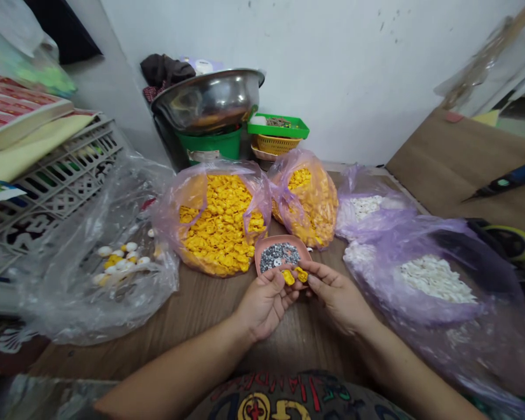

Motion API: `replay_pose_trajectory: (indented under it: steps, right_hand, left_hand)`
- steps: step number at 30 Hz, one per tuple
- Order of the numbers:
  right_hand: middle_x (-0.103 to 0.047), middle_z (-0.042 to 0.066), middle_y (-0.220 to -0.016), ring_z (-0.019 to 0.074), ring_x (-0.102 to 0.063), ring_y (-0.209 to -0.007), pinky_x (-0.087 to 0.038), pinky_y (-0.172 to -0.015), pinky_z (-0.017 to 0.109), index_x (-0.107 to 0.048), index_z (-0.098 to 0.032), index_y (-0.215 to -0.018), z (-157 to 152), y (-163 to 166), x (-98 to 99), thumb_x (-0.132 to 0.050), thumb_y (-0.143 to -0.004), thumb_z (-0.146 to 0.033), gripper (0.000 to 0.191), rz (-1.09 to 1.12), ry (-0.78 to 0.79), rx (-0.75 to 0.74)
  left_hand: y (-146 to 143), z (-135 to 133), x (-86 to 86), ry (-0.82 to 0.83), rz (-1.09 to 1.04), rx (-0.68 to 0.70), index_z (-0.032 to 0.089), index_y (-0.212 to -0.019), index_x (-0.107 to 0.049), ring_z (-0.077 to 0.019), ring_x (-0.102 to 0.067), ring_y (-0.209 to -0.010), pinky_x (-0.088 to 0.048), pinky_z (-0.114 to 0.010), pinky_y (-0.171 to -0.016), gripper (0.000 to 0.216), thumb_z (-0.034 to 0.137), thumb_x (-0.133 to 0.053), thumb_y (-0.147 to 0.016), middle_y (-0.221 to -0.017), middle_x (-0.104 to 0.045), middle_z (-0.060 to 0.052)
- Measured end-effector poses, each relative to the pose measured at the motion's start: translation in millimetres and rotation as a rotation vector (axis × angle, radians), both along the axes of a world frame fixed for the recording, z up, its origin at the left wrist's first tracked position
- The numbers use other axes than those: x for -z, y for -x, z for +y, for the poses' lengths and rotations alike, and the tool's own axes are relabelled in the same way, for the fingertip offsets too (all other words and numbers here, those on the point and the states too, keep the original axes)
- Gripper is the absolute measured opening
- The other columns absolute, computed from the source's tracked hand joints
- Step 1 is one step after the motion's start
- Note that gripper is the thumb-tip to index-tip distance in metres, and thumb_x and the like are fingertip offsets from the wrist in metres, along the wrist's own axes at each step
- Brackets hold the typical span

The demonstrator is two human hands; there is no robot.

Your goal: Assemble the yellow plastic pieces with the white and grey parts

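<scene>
Over woodgrain tabletop (pixel 306 353), left hand (pixel 262 306) and right hand (pixel 341 296) each pinch a glossy yellow piece (pixel 288 277). Pink dish (pixel 305 251): grey bits (pixel 273 255).

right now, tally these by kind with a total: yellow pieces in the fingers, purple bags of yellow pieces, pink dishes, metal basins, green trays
Yellow pieces, one each in the left hand and right hand: 2
Purple-tinted bags of yellow pieces: 2
Pink dish: 1
Metal basin: 1
Green tray: 1
Total: 7
</scene>
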State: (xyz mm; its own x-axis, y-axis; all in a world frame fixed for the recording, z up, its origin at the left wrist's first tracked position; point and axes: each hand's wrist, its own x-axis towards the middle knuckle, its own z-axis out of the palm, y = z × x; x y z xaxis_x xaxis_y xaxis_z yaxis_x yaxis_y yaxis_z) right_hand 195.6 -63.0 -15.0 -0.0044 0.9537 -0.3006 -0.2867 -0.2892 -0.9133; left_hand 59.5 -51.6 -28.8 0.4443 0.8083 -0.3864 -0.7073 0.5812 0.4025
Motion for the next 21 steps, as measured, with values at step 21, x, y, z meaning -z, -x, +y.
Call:
replay_pose_trajectory:
  steps: [21]
  right_hand:
    - [-0.066, 0.005, -0.092, 0.0196, -0.061, -0.085, -0.049, -0.076, 0.035, -0.065, -0.027, -0.094, -6, -8, -5.5, -0.053, -0.076, -0.019, 0.023, -0.847, -0.670, -0.070]
  left_hand:
    - [-2, -2, 3.3, -0.017, -0.020, 0.027, 0.012, -0.084, -0.062, -0.0098, -0.061, -0.061, -0.048, -0.019, -0.059, 0.020, 0.018, -0.069, -0.066, -0.072, -0.068, -0.005]
